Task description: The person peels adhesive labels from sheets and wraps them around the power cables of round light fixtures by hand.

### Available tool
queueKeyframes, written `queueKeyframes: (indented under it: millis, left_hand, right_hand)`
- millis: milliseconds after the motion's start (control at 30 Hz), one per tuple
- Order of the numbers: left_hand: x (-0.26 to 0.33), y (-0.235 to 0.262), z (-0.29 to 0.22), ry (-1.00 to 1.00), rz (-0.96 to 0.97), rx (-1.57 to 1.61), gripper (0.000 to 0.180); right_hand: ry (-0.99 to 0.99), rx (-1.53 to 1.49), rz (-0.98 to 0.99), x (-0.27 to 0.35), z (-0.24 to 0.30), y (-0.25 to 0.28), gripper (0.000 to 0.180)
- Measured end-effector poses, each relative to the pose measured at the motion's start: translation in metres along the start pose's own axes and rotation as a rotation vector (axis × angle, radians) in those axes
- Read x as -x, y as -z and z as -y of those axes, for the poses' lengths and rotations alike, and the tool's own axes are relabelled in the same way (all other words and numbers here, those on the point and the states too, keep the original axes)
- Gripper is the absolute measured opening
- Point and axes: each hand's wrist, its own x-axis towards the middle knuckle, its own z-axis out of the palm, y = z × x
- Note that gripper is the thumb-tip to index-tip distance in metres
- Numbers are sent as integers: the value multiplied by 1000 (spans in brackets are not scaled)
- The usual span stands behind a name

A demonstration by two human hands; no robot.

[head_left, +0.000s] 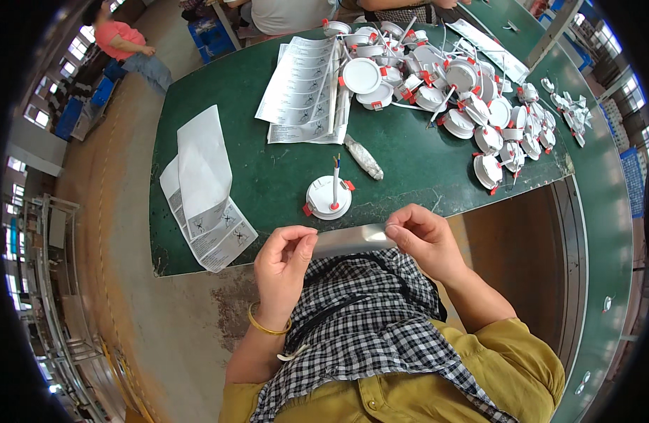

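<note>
One strip (352,240), pinched at both ends

Clock centred on the strip; 12 points away from the wearer.

Strip: grey, shiny, stretched between the hands in front of the checked apron (359,338), by the table's near edge.
Left hand (282,262), between 8 and 9 o'clock: thumb and fingers closed on that end. Yellow bracelet (269,326) at the wrist.
Right hand (424,238), 3 o'clock: thumb and fingertips grasp the opposite end.

Table (268,183), green. On it:
- Between 11 and 12, just beyond the strip: single lamp (321,195), white, round, red clips at its sides, cable (336,185) standing up from its back, coloured wire ends bare at the top.
- 12, farther out: white bundle (364,157), lying at a slant.
- Between 11 and 12, beyond that lamp: printed sheets (299,92), stacked.
- 10: loose papers (204,162), overlapping, partly over the edge.
- 1 to 2: many lamps (462,74), heaped, lying at various tilts.

Farther off, between 10 and 11: person in pink top (118,39), standing.
</note>
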Motion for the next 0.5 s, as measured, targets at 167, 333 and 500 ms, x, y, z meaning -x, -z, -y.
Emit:
queueKeyframes:
  millis: [167,333,500]
  left_hand:
    - [-5,2,2,176,198,656,17]
    - [-31,19,11,135,192,218,19]
    - [-89,6,-6,-474,458,-491,19]
  right_hand:
    - [119,154,-123,5,3,18,4]
    - [192,331,-282,11,12,68,3]
    - [237,335,-310,6,20,78,4]
